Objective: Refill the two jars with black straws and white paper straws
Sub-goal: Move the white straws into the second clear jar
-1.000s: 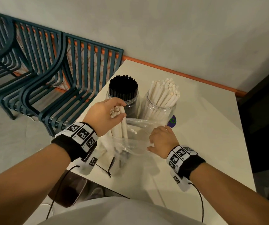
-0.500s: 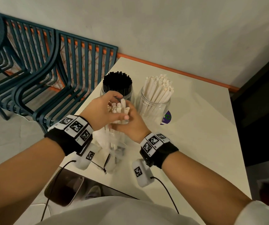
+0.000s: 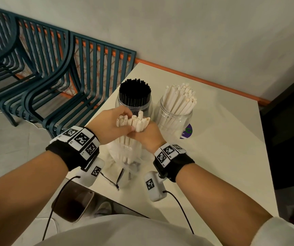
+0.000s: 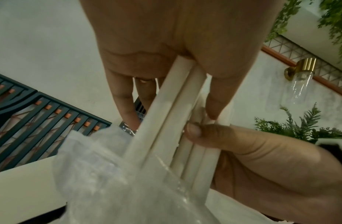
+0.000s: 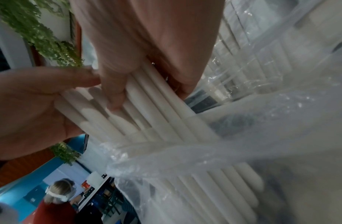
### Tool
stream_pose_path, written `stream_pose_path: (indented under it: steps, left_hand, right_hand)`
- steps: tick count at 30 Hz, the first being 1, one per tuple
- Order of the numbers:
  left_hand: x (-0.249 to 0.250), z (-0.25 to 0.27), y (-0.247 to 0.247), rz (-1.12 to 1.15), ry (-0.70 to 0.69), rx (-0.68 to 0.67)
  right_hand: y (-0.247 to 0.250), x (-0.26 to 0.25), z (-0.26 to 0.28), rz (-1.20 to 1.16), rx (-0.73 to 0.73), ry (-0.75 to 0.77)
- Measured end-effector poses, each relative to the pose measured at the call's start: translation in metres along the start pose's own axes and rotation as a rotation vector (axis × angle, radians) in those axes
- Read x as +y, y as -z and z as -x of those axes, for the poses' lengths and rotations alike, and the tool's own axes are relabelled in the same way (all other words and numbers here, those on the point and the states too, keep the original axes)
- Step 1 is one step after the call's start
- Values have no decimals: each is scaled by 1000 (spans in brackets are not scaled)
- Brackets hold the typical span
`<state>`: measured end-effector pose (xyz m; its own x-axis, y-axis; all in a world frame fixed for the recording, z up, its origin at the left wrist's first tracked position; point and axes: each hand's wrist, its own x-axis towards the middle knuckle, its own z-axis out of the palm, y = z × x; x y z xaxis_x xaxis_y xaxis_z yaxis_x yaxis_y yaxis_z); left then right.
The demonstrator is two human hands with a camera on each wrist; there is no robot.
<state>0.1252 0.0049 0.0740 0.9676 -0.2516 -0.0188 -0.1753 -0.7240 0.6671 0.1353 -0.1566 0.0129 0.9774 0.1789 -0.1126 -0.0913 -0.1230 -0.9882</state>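
Beside jar — purple sticker, unreadable

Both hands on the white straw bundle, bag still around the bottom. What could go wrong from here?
1. The clear plastic bag still wraps the lower ends of the white paper straws; lifting could drag it up with them.
2. The left hand and right hand hold a splayed, uneven bundle, so loose straws may slip out.
3. The white-straw jar already looks packed and the black-straw jar stands close by; forcing more in might tip one.
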Motion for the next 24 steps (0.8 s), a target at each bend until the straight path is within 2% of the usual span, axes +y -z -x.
stream_pose_path:
  steps: [4, 7, 11, 16, 21, 24]
  left_hand:
    - [-1, -5, -5, -12, 4, 17]
    - [-2, -8, -5, -82, -2, 26]
    - [-3, -10, -7, -67, 18, 41]
    - [-3, -11, -6, -63, -9, 11]
    - [-3, -15, -4, -71, 7, -11]
    - [-2, -16, -3, -69, 37, -20]
  right_hand:
    - [5, -5, 4, 18, 13, 18]
    - [12, -12, 8, -27, 69, 0]
    - [25, -31, 13, -62, 120, 33]
    - [62, -80, 15, -194, 168, 163]
    - [111, -137, 6, -398, 308, 334]
    - [128, -151, -7, -361, 370, 390]
